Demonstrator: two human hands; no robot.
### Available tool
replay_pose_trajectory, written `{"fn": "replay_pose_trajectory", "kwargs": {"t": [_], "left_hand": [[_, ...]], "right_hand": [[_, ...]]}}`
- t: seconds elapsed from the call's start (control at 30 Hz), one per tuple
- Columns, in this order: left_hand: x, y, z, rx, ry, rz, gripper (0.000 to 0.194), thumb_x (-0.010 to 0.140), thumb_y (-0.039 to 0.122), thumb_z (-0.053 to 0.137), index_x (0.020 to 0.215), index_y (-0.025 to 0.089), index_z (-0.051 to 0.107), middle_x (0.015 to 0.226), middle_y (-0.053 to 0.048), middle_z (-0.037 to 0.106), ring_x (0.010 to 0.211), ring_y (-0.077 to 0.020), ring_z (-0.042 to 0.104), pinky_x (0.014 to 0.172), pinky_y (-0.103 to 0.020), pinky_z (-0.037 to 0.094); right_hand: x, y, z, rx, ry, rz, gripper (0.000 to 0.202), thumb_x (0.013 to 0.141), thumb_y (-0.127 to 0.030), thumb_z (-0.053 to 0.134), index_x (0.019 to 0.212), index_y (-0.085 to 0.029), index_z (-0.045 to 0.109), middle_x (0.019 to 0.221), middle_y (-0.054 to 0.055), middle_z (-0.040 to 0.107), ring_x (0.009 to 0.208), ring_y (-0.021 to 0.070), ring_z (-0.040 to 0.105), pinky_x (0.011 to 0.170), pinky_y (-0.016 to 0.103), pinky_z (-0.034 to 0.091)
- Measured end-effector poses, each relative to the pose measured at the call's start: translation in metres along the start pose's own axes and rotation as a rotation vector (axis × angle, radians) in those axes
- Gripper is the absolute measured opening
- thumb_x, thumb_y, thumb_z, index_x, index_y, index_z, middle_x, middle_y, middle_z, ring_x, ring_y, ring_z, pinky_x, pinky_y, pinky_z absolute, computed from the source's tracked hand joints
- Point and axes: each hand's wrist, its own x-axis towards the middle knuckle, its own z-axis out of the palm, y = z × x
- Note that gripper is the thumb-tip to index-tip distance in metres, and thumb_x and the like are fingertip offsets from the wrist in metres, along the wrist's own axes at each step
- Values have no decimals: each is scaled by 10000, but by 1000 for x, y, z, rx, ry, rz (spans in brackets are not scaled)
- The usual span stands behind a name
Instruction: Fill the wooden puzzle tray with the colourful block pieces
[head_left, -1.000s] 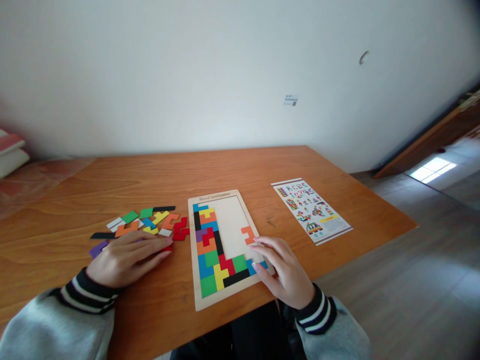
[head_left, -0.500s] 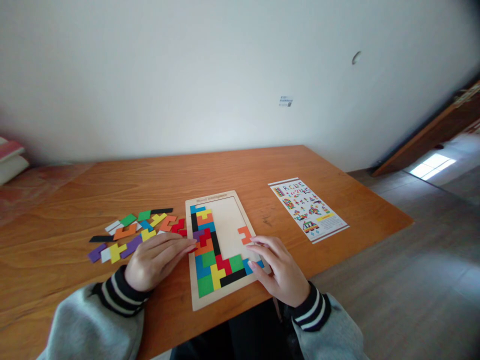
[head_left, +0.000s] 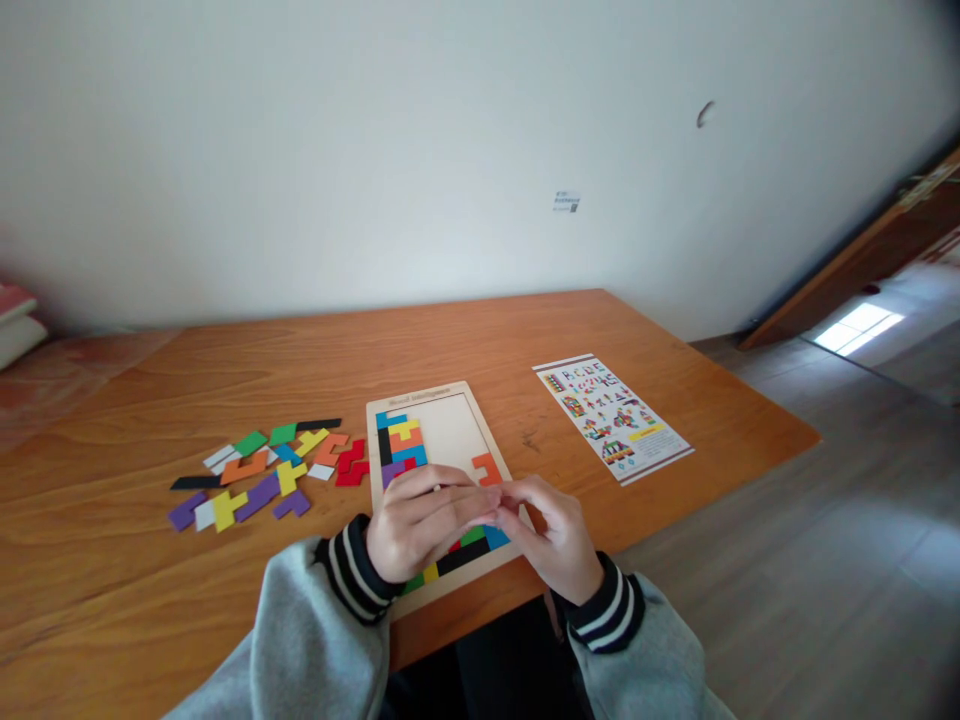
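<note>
My left hand (head_left: 427,520) is over the wooden puzzle board (head_left: 459,597), its fingers pressed together and stretched to the right. Its fingertips meet those of my right hand (head_left: 553,530), which pinches with thumb and forefinger above the board's right side. Whatever lies between the fingertips is hidden. Just beyond them an orange puzzle piece (head_left: 487,466) lies at the board's right inner edge. Coloured pieces fill the board's left side and near end, partly covered by my left hand; among them are a yellow piece (head_left: 406,432) and a black piece (head_left: 463,557).
Left of the board lie several loose pieces, including a red piece (head_left: 351,464), a purple piece (head_left: 292,503) and a black strip (head_left: 196,483). A printed pattern sheet (head_left: 611,415) lies to the right. The wooden table (head_left: 480,335) meets a white wall behind.
My left hand has moved right, from the board's left edge to my right hand, and their fingertips now meet. My right hand has shifted only slightly. Loose pieces formerly behind my left hand now show.
</note>
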Motion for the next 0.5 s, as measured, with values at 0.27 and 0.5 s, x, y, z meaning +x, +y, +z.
{"fn": "replay_pose_trajectory", "kwargs": {"t": [0.27,0.5], "left_hand": [[-12,-11,-3,-4,-49,-64,241,969,197,583,1204,163,627,1136,-93,732,1018,-185,660,888,-333,574],[-18,-20,-7,83,-149,-77,151,943,139,563,1040,166,675,995,-68,737,891,-170,661,823,-312,567]], "right_hand": [[0,9,-5,43,36,49,99,909,-236,677,990,-225,733,882,32,785,768,163,748,720,263,607],[-3,13,-13,85,-6,153,142,878,-282,711,1002,-222,746,909,42,792,800,175,755,752,278,614]]}}
